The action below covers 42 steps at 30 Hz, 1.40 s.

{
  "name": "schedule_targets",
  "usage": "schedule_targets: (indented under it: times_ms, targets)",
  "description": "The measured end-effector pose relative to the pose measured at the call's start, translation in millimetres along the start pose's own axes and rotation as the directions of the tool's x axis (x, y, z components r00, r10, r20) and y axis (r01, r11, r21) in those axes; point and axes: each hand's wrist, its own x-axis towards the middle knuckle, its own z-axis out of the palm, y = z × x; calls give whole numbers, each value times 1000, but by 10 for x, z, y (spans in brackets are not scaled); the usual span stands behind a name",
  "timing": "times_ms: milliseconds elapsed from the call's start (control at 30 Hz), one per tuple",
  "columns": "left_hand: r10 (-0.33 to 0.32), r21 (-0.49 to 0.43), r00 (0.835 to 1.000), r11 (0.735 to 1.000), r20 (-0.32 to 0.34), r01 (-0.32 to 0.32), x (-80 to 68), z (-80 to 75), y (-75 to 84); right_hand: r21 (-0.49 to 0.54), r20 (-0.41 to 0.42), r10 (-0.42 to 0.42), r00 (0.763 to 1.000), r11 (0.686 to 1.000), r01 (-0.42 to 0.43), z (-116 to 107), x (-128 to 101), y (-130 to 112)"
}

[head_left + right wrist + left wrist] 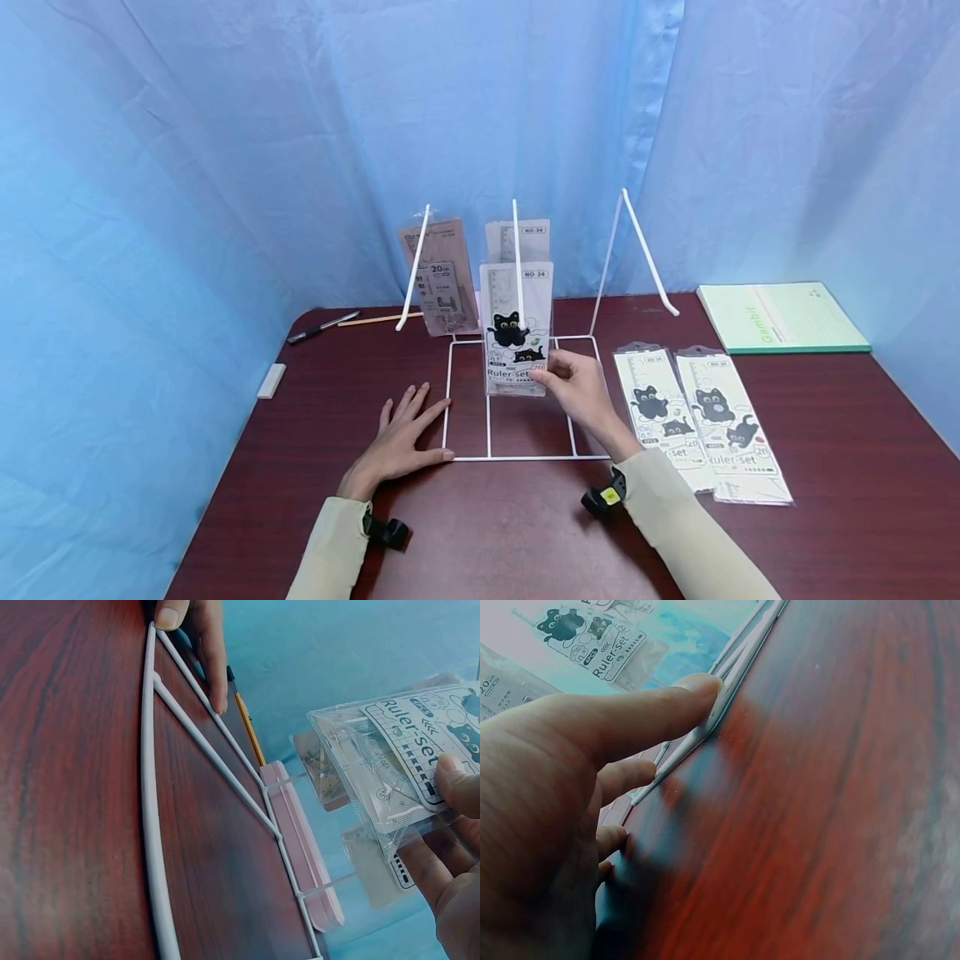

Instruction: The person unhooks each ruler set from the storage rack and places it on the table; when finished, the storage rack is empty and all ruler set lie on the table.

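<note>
Ruler set pack point(516, 342) pinched at lower right corner by right hand point(581, 390), hanging on middle hook of white wire display rack point(525, 457). Left hand point(400, 440) flat on dark red table point(480, 533), fingers straight, thumb tip touching front left corner of rack base. Two more ruler set packs point(701, 421) flat on table right of rack. Further back: 20 cm ruler pack point(441, 279) on left hook, pen point(322, 327), pencil point(378, 318), green notebook point(780, 317), blue curtain point(225, 150).

The left hand point(401, 437) lies flat, palm down, fingers straight and spread, thumb out to the right. The right hand point(581, 390) is raised farther in, thumb and fingers curled in a pinching grip. Both forearms wear pale sleeves.
</note>
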Motion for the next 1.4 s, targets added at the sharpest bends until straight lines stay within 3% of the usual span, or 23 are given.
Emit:
schedule_targets:
  times_ms: [267, 1400]
  targets:
    - [-17, 9, 1000, 1000, 25, 17, 8, -9, 8, 1, -7, -51, 999, 999, 51, -11, -67, 20]
    - [-22, 2, 999, 1000, 28, 22, 6, -15, 16, -38, -2, -68, 998, 997, 68, -36, -312, -31]
